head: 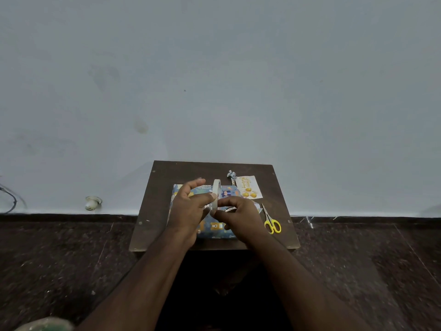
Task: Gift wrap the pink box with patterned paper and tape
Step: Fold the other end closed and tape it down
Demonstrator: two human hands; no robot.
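A box covered in blue patterned paper (214, 229) lies on the small dark wooden table (155, 211); no pink shows. Above it my left hand (191, 209) grips a roll of clear tape (216, 187) held upright on its edge, thumb against its side. My right hand (238, 216) pinches at the lower rim of the roll, where the tape's end seems to be. Both hands hide the middle of the wrapped box.
Yellow-handled scissors (270, 222) lie at the table's right edge. A birthday card with yellow balloons (248, 187) and a scrap of patterned paper (232, 175) sit at the back right. The table stands against a pale wall on a dark floor.
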